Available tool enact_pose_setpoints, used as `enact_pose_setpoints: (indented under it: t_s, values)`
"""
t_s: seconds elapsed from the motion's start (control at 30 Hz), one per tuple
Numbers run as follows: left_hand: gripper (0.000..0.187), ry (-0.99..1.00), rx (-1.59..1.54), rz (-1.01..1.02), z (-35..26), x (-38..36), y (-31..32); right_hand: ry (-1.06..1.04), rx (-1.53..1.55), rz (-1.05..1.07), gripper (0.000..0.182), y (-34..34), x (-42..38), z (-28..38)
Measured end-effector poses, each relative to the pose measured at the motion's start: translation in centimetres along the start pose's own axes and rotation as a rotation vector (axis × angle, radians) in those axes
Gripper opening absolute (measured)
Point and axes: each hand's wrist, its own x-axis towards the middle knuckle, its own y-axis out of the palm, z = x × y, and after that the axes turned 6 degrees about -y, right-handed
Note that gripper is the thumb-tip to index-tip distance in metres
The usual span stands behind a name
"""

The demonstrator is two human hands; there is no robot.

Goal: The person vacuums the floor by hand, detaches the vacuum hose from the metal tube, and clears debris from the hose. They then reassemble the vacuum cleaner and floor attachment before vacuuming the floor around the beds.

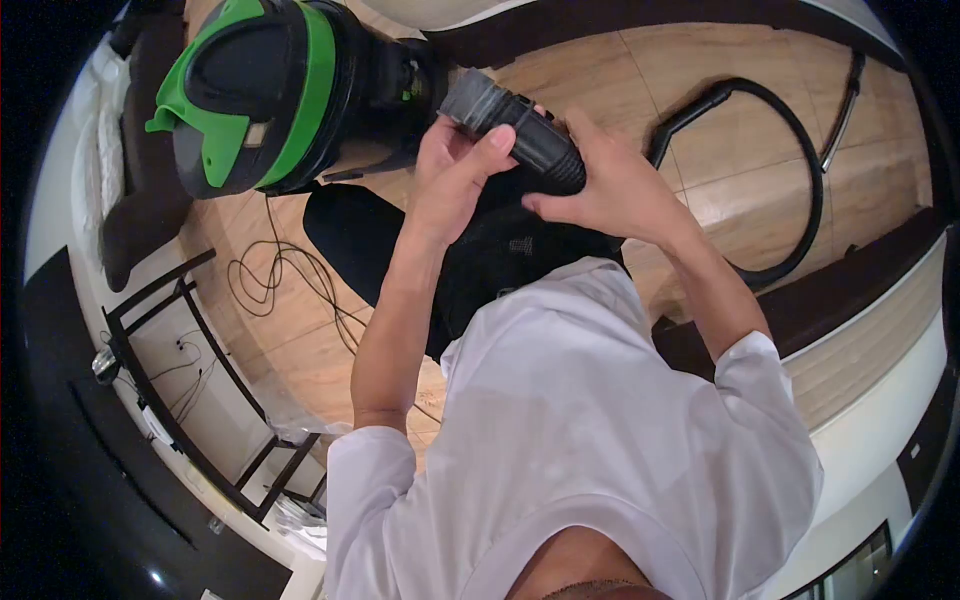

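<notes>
Both hands hold a black vacuum hose connector [528, 145] in front of the body. It has a dusty grey collar at its upper left end and a ribbed lower right end. My left hand [455, 180] grips it near the collar, thumb across the top. Around the ribbed end curls my right hand [620, 180], its fingers partly hidden behind the piece. Just left of the connector stands a black and green vacuum cleaner [310, 100]. The black hose [815, 150] curves over the floor at the right.
A metal-ended tube [845, 115] lies at the far right. The cleaner's thin cable [270, 270] coils on the wood-look floor [590, 65]. At lower left is a dark-framed rack or table [225, 350]. Dark-based, light-sided furniture [880, 340] borders the right.
</notes>
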Motion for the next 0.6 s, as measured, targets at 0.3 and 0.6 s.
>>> enact_pose_setpoints:
  t_s: [0.3, 0.6]
  values:
    - [0.065, 0.000, 0.047, 0.088, 1.2, 1.6, -2.2, 0.215, 0.067, 0.019, 0.059, -0.2, -1.1, 0.7]
    - [0.066, 0.199, 0.271, 0.317, -2.0, 0.9, -0.3, 0.119, 0.282, 0.131, 0.060, 0.1, -1.7, -0.3]
